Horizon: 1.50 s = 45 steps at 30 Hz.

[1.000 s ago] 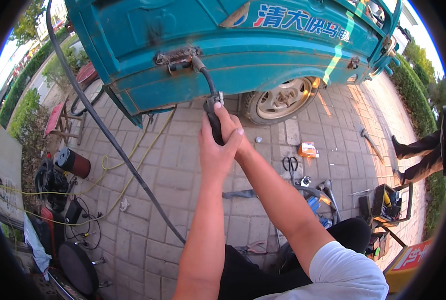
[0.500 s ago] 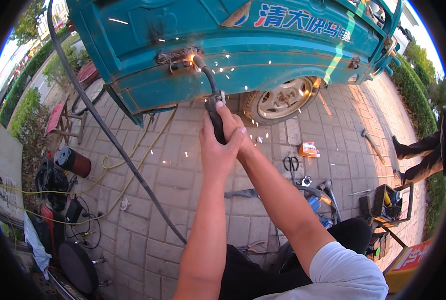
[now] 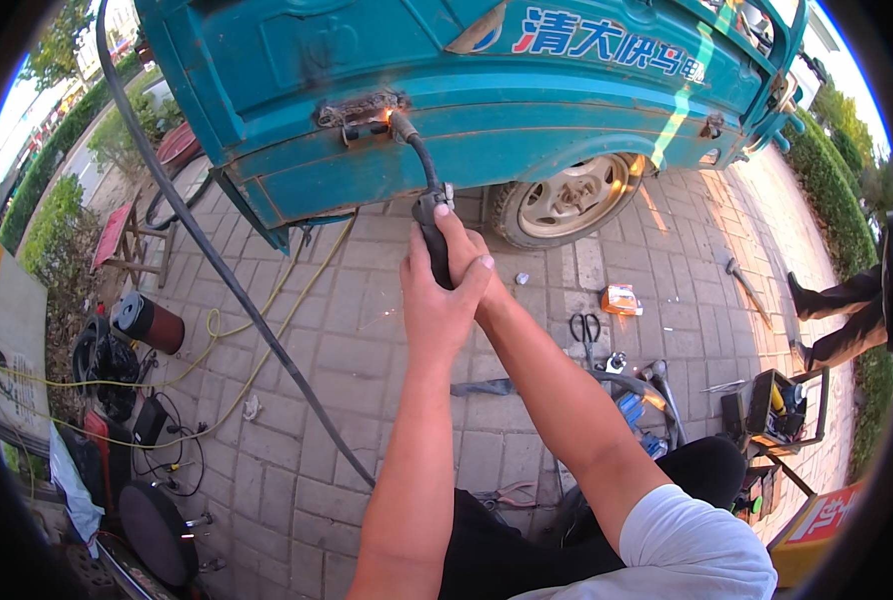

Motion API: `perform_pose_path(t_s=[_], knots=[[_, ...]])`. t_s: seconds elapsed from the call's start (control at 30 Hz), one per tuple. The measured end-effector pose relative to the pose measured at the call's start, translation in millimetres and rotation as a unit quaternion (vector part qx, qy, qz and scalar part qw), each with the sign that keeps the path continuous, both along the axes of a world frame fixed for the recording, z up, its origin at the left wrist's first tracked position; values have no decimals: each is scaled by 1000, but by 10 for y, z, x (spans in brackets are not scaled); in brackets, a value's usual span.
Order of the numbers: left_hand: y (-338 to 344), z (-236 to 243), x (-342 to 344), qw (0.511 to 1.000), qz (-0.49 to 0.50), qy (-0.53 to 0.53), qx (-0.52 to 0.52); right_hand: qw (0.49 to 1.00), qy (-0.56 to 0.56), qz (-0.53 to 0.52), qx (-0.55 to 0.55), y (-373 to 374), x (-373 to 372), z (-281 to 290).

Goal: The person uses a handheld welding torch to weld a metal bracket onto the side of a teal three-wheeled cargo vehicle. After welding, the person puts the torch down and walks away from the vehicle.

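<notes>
A black welding torch [image 3: 430, 222] with a curved neck is held in both my hands. My right hand [image 3: 465, 248] is closed round the handle, its thumb along the top. My left hand [image 3: 435, 300] wraps the rear of the handle from the left, against the right hand. The torch nozzle meets a scorched, rusty metal bracket [image 3: 359, 110] on the side of a teal cargo vehicle [image 3: 317, 160]. A small orange glow shows at the tip. Below and to the right is the vehicle's wheel [image 3: 579, 200].
A thick black cable [image 3: 232, 270] arcs across the left. Yellow cord [image 3: 267, 365] lies on the paving. Scissors [image 3: 586, 330], an orange box [image 3: 621, 300], a hammer [image 3: 749, 290] and an open toolbox [image 3: 785, 408] are on the right. Another person's legs [image 3: 847, 320] stand at far right.
The bright sparks that flew around the torch tip and over the paving have mostly gone, and the glow is smaller. My hands and the torch have hardly moved.
</notes>
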<state>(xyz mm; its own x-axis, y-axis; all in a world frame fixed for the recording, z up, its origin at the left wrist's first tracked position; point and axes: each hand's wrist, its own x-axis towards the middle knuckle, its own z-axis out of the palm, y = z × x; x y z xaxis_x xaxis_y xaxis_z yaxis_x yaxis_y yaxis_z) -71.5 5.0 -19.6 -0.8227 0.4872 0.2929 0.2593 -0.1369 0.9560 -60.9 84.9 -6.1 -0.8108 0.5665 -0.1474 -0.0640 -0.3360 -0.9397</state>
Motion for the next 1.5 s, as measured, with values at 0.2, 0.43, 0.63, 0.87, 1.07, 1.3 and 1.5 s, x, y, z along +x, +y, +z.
perform_pose_path(t_s=[0.2, 0.43, 0.63, 0.87, 1.07, 1.3, 1.5], knots=[[37, -76, -34, 1000, 2, 10, 8, 1000, -4, 4, 0, 69, -12, -40], [-3, 65, 57, 998, 33, -42, -28, 1000, 3, 26, 15, 128, -35, -58], [0, -49, 10, 999, 28, 20, -42, 1000, 0, 16, -1, 121, -25, -124], [-27, -61, 36, 996, 41, 28, -69, 998, 40, 19, -33, 60, -21, -167], [-55, -17, 20, 996, 29, 24, -82, 994, 65, 14, -86, -17, -7, -96], [-35, -6, 18, 994, 37, 21, -96, 999, 32, 27, -17, 165, -104, -302], [-63, 9, 16, 995, 37, 17, -95, 997, 48, 35, -55, 92, -99, -250]])
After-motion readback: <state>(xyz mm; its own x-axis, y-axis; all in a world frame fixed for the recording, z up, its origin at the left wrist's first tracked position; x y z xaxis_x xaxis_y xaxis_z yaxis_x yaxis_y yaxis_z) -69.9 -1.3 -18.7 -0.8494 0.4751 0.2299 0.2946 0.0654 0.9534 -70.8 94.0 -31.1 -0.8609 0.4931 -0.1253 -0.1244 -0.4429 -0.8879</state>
